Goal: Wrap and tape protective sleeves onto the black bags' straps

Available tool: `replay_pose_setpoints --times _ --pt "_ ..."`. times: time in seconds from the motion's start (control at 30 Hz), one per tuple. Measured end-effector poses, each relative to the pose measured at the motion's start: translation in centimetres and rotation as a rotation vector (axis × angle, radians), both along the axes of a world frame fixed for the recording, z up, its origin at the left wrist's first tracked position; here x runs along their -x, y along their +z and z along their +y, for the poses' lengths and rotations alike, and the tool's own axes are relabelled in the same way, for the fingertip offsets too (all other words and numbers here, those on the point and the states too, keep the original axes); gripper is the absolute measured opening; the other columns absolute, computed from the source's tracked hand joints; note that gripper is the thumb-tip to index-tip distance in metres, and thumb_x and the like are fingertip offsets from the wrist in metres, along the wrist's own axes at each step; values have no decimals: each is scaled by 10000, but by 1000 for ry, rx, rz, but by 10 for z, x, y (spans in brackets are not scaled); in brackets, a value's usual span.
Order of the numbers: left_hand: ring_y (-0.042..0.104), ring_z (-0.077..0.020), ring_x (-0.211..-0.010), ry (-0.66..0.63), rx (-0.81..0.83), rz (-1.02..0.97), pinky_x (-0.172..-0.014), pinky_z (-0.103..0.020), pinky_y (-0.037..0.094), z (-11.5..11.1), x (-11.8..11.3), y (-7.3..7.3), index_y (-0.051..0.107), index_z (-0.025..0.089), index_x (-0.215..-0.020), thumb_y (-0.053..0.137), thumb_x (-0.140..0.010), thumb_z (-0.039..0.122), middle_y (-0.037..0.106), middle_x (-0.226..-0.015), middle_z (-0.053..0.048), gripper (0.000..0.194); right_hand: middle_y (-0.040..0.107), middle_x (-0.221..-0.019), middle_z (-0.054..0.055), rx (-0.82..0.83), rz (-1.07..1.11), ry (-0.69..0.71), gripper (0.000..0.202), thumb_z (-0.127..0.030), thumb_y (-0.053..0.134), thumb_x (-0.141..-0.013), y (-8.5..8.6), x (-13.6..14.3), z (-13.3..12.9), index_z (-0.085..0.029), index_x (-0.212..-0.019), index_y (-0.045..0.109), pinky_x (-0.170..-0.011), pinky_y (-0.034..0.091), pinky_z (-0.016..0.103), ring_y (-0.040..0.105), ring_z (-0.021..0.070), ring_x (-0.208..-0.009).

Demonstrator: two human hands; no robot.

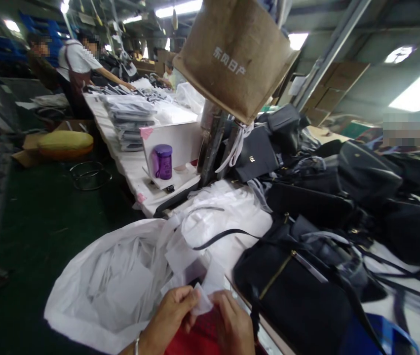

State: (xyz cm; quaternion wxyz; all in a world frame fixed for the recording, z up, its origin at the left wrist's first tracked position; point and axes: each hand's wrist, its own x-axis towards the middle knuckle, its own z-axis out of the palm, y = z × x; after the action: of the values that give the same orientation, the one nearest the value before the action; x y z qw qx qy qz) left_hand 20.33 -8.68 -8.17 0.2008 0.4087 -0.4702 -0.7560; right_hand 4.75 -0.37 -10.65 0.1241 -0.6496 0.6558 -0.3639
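At the near edge of the view a small piece of white tissue paper (201, 301) is pinched between both hands: the left hand (169, 315) is closed on its left edge with thumb and fingers, and the right hand (234, 325) is closed on its right edge. Something red (198, 335) lies just beneath the hands (what it is cannot be told). A large white plastic bag (84, 296), open and filled with white paper sheets, stands to the near left on the floor. A black handbag (294, 291) with a gold zip lies just right of the hands on the worktop (135, 172), with more black bags (361, 187) piled behind it. A purple cup (163, 161) stands farther along, and a brown sack (235, 54) hangs above.

The step in hand is judged to be the separating or unfolding of one sheet. The next move would call for the sheet to be pulled taut evenly, since thin paper is easily torn.
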Motion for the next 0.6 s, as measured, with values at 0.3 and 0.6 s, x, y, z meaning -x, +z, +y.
replay_pose_setpoints --times 0.3,0.6 --pt "439 -54 -426 -22 168 112 -433 -184 275 -16 15 0 599 172 -1000 666 -780 555 595 -731 5 447 481 -598 -42 -104 -668 -262 332 -432 666 -787 13 9 -17 -188 -653 485 -534 362 203 424 108 -565" --pt "546 -149 -448 93 587 -388 -421 -218 365 -56 10 1 625 196 -713 534 -828 571 613 -585 1 402 360 -501 -90 -151 -1169 -315 494 -658 584 -787 19 31 -20 -205 -678 421 -397 188 166 245 48 -414"
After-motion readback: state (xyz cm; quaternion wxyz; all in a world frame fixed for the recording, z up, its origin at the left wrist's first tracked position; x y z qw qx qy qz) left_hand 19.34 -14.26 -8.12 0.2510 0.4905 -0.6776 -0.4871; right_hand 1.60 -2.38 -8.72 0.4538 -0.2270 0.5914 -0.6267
